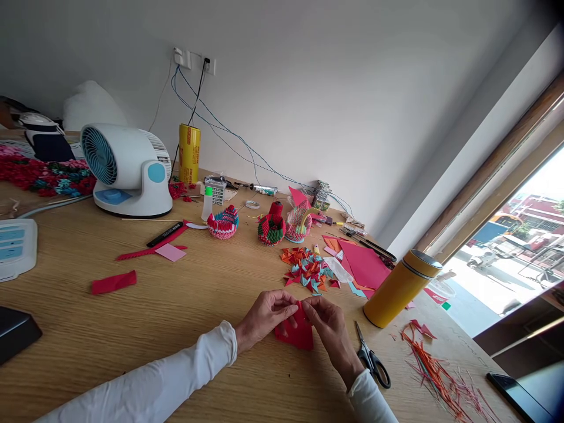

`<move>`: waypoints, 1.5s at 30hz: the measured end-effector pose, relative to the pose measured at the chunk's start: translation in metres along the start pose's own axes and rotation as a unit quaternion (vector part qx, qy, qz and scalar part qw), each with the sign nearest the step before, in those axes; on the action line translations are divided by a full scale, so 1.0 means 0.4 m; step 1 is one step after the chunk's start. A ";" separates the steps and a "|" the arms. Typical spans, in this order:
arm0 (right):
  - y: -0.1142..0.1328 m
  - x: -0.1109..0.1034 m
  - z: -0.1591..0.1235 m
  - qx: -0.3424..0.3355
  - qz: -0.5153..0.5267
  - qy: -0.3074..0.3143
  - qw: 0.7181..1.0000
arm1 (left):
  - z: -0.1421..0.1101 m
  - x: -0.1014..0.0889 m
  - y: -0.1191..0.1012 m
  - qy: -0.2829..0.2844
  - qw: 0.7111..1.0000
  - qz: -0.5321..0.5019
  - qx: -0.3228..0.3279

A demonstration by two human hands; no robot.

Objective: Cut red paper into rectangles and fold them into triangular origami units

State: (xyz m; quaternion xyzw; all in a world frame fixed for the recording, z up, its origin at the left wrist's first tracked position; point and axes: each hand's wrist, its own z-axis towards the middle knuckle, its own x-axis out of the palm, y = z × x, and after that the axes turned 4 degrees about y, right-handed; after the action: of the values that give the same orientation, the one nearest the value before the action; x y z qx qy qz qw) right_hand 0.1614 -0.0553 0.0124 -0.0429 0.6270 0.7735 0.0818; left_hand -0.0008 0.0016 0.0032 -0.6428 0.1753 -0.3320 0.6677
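Both my hands meet over a red sheet of paper (296, 332) lying on the wooden table (176, 317). My left hand (264, 314) pinches the paper's upper left part with curled fingers. My right hand (328, 326) pinches its top edge from the right. Just beyond lies a pile of small folded paper pieces (308, 269) in orange, red and blue.
Scissors (372, 358) lie right of my right wrist. A yellow flask (402, 288) stands tilted nearby, with paper strips (440, 376) and a phone (515, 396) beyond. Red sheets (363, 264), three paper models (271, 226), a white fan (127, 170) and a yellow roll (189, 153) sit farther back.
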 end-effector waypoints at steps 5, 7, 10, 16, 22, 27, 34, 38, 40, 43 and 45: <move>0.010 -0.001 -0.002 0.000 0.013 0.013 1.000 | -0.004 0.002 -0.008 0.008 1.000 -0.013 -0.015; 0.015 -0.001 -0.001 0.003 0.020 0.019 1.000 | -0.006 0.001 -0.011 0.015 1.000 -0.021 -0.017; 0.019 -0.003 0.000 0.010 0.031 0.025 0.999 | -0.007 0.000 -0.015 0.023 0.999 -0.030 -0.022; 0.012 -0.005 0.000 0.023 0.046 0.021 0.998 | -0.009 -0.001 -0.019 0.036 0.998 -0.037 -0.036; 0.012 -0.006 -0.001 0.029 0.064 0.027 0.997 | -0.008 -0.001 -0.017 0.038 0.998 -0.043 -0.033; 0.007 -0.010 -0.003 0.035 0.098 0.040 0.994 | -0.008 -0.002 -0.018 0.032 0.998 -0.051 -0.035; -0.002 -0.005 -0.005 0.065 0.192 0.058 0.978 | -0.004 -0.002 -0.017 0.018 0.999 -0.046 -0.008; 0.002 0.005 -0.007 0.081 0.246 0.072 0.963 | -0.003 -0.004 -0.011 0.024 0.998 -0.057 0.013; 0.003 0.009 -0.008 0.086 0.266 0.079 0.957 | -0.003 -0.005 -0.009 0.031 0.997 -0.064 0.015; 0.000 0.013 -0.009 0.093 0.290 0.084 0.949 | -0.005 -0.004 -0.010 0.039 0.996 -0.078 0.010; -0.002 0.016 -0.009 0.096 0.303 0.086 0.944 | -0.006 -0.003 -0.013 0.042 0.995 -0.088 0.005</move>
State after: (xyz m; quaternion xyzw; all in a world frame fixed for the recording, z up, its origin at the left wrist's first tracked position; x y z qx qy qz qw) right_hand 0.1552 -0.0582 0.0096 0.0905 0.6864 0.6914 -0.2067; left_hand -0.0046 0.0008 0.0076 -0.6379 0.1444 -0.4169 0.6312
